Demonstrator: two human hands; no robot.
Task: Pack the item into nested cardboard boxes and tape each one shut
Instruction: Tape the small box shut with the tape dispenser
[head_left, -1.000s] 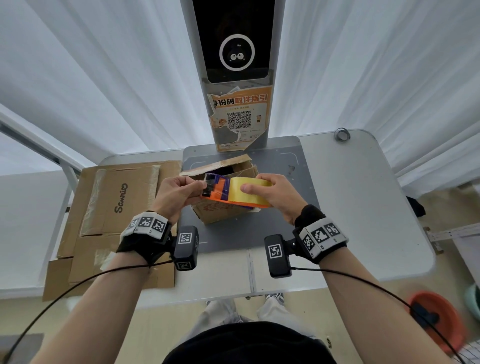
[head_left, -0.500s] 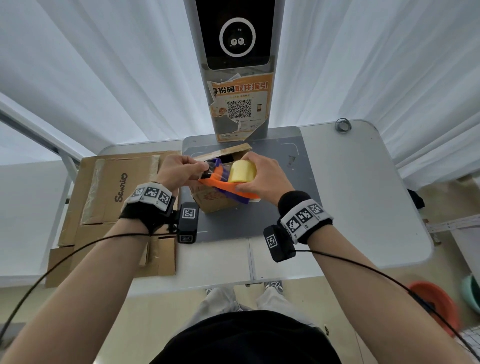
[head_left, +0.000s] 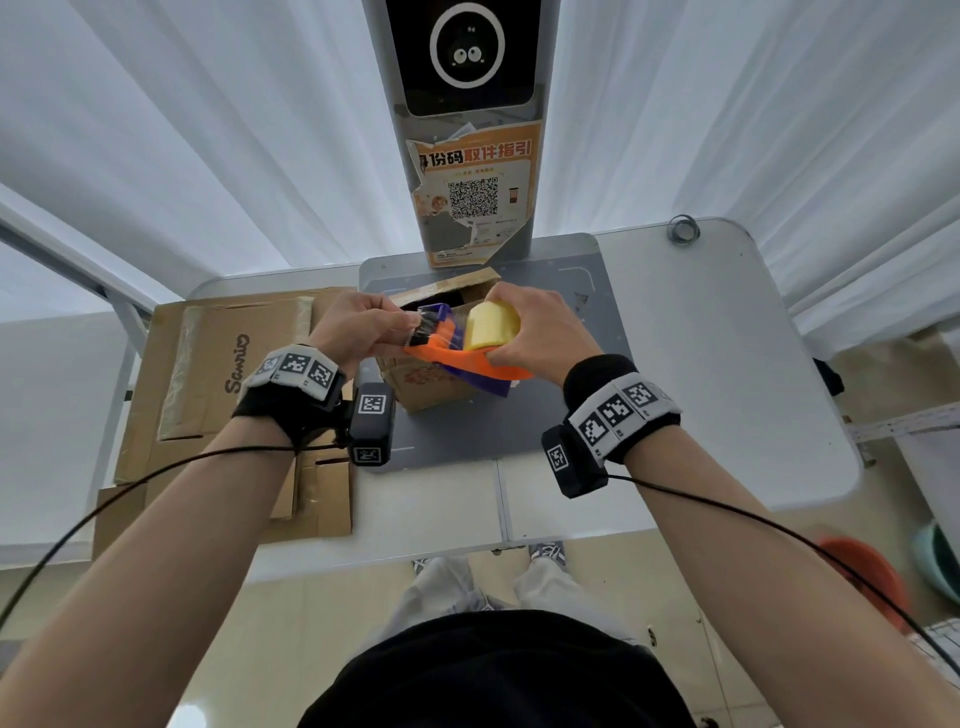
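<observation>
White curtains hang behind a pale grey counter (head_left: 727, 364), and a tall kiosk post (head_left: 467, 130) with a dark screen and an orange QR-code notice rises from the counter's far edge. I see a darker grey mat (head_left: 571, 415) laid across the middle of the counter, running from the post toward the near edge.

On that mat, close to the far edge, sits a small cardboard box (head_left: 415, 384) with its top flaps raised; the inside is dark and I cannot tell what it holds. Above it I see both hands with a tape dispenser (head_left: 457, 358), orange-bodied with a purple part beneath and a yellowish roll of tape (head_left: 491, 325) mounted on it. The right hand (head_left: 535, 332) grips the dispenser, its fingers curled round the roll and the orange body. The left hand (head_left: 353, 325) is at the dispenser's black cutter end, its fingers (head_left: 400, 319) closed in a pinch there; I cannot tell whether they hold the clear tape end or the cutter itself.

Along the counter's left edge lie flattened cardboard sheets (head_left: 218, 374), the top one printed with a dark logo. A small metal ring (head_left: 683, 228) rests near the far right corner. Both wrists wear black bands with square marker tags and cabled sensor blocks.
</observation>
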